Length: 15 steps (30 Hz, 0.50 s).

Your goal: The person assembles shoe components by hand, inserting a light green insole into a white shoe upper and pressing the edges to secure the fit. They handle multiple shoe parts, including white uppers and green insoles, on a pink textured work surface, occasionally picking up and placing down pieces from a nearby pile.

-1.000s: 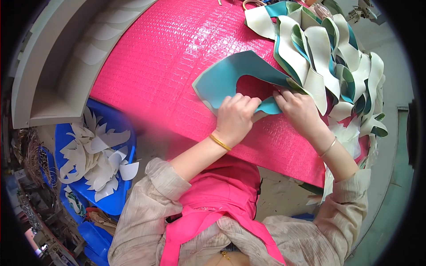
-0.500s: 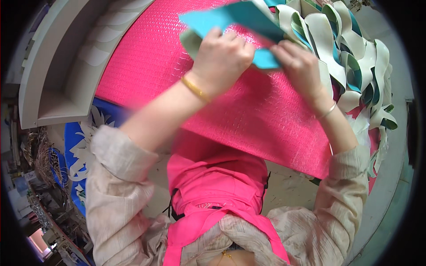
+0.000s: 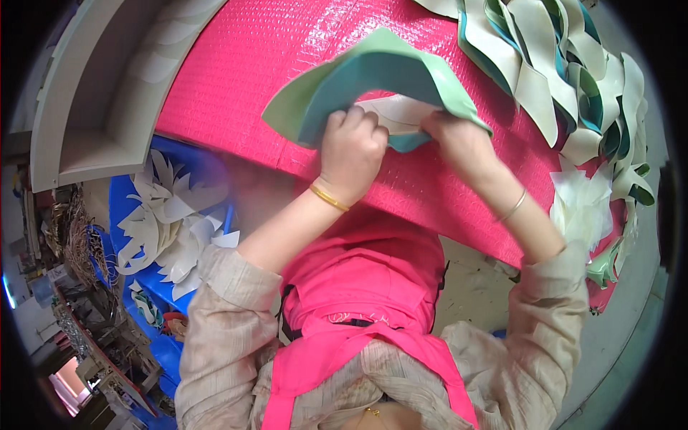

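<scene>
A curved teal and pale-green cut piece (image 3: 373, 75) arches above the pink woven surface (image 3: 251, 64). My left hand (image 3: 351, 147) grips its lower inner edge, with a gold bangle on the wrist. My right hand (image 3: 462, 140) pinches the piece's right end. Between the two hands a whitish backing layer (image 3: 398, 115) shows, partly separated from the teal piece.
A heap of similar teal and cream cut pieces (image 3: 566, 72) lies at the upper right. Crumpled white backing sheets (image 3: 584, 208) sit by the right edge. A blue bin (image 3: 140, 201) with white offcuts stands lower left, beside a grey shelf unit (image 3: 93, 107).
The piece was lifted off the pink surface and turned from teal side up to pale-green side up. Both hands have come back toward me, and a whitish layer now shows between them.
</scene>
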Tool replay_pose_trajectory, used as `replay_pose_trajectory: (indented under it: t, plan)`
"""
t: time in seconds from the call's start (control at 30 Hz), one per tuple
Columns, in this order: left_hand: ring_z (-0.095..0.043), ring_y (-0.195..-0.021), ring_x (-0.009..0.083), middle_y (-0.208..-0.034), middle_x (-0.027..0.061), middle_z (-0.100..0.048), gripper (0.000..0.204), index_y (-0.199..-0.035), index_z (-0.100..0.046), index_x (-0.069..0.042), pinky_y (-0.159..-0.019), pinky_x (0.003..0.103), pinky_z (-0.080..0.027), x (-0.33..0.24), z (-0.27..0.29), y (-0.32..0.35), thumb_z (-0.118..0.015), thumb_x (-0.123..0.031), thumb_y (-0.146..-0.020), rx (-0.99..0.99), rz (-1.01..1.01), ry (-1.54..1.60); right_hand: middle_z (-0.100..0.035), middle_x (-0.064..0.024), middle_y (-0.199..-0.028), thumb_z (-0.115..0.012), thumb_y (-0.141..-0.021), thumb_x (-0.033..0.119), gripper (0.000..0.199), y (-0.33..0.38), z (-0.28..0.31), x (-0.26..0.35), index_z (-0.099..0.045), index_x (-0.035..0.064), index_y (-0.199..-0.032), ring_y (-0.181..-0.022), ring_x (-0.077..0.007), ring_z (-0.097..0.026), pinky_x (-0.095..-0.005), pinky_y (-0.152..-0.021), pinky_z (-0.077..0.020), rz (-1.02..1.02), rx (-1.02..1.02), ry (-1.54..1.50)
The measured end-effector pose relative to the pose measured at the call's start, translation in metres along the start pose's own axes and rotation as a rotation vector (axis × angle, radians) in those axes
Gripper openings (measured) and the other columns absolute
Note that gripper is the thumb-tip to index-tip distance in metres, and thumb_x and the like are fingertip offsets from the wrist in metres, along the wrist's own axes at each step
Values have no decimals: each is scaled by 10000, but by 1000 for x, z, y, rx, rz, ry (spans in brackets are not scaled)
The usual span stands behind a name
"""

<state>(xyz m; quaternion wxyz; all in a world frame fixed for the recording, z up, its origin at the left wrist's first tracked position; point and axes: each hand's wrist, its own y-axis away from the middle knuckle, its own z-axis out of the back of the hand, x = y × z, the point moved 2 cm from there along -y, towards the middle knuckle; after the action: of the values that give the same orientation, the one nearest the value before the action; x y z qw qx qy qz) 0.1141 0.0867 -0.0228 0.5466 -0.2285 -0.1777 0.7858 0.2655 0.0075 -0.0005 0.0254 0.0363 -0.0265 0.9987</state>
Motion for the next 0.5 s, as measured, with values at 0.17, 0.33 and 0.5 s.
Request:
replay_pose_trajectory:
  t: [0.17, 0.33, 0.5]
  plan:
    - [-561, -742, 245, -679, 102, -612, 149, -735, -677, -92, -682, 378, -375, 14, -1, -15, -672, -234, -691, 167, 274, 210, -605, -176, -725, -668, -713, 151, 151, -50, 21, -20, -652, 38, -812, -691, -319, -596, -384, -634, -469, 50, 434, -221]
    - [-596, -713, 310, -710, 157, -624, 213, -829, -691, -86, -694, 398, -408, 22, -9, -28, -655, -252, -700, 436, 467, 283, -628, -170, -748, -701, -710, 232, 271, -66, 20, -24, -667, 43, -901, -705, -288, -603, -360, -655, -456, -53, 605, -249]
    - [-604, -697, 334, -707, 183, -623, 255, -860, -692, -76, -687, 402, -459, 24, -10, -33, -648, -262, -691, 545, 500, 189, -626, -179, -719, -756, -628, 323, 394, -74, 10, -19, -670, -1, -835, -687, -298, -608, -353, -641, -462, -87, 588, -190]
